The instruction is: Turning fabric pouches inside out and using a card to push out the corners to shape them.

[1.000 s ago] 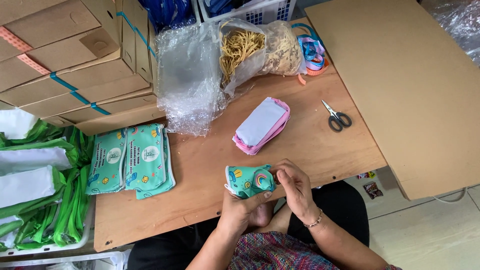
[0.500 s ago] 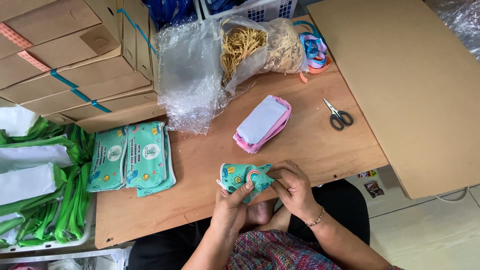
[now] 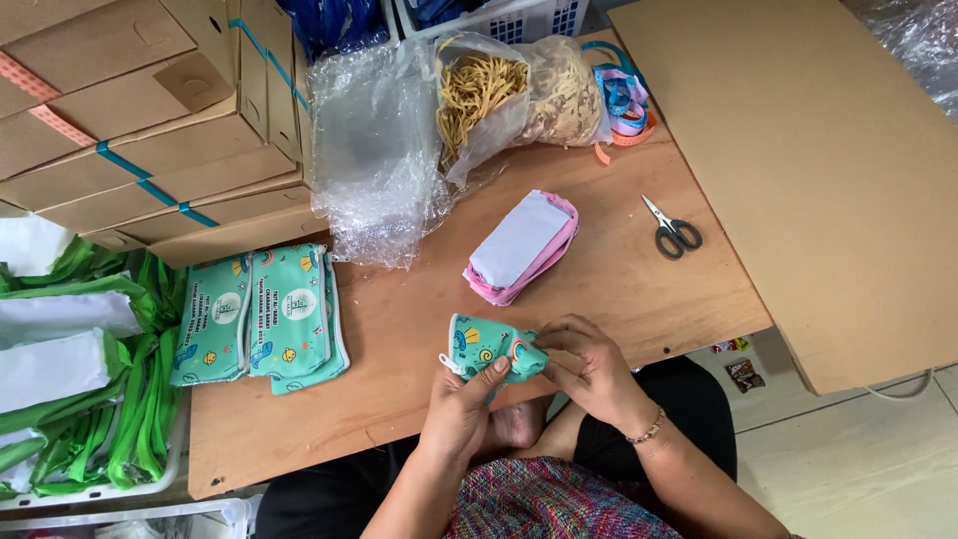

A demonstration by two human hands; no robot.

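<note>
Pouch [image 3: 486, 345], one, teal, was gripped by left hand [image 3: 461, 407] and right hand [image 3: 591, 365] at the table's [image 3: 619, 289] near edge. Open wood was left beside one scissors [image 3: 675, 231] and one pink stack [image 3: 521, 246].

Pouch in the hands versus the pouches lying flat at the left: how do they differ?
The held pouch is rolled or folded into a small bundle; the flat pouches lie spread out, overlapping. The held pouch is gripped by the left hand and right hand at the table edge; the flat pouches lie untouched. Both are teal with cartoon prints.
</note>
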